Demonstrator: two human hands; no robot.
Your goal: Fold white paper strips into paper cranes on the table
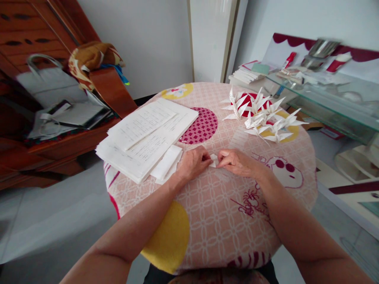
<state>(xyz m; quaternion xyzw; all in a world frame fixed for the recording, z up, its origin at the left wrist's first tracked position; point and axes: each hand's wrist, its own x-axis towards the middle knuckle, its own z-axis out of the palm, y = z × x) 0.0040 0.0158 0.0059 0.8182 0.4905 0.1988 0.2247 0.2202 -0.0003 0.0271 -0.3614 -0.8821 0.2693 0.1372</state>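
Between my hands, low over the table's middle, is a small piece of folded white paper (213, 160). My left hand (194, 162) pinches its left side, and the fingertips of my right hand (235, 161) close on its right side. Just left of my left hand lie several white paper slips (166, 162), partly under a stack of written sheets (154, 134). Beyond my right hand stands a cluster of white folded paper cranes (263, 114). The finer folds of the held paper are too small to make out.
A patterned pink cloth covers the round table (207, 213). To the right stands a glass shelf (331, 104) with metal bowls (324, 49) and papers. At left, a wooden chair (109, 88) carries a brown blanket (91, 59), near a grey bag (55, 85).
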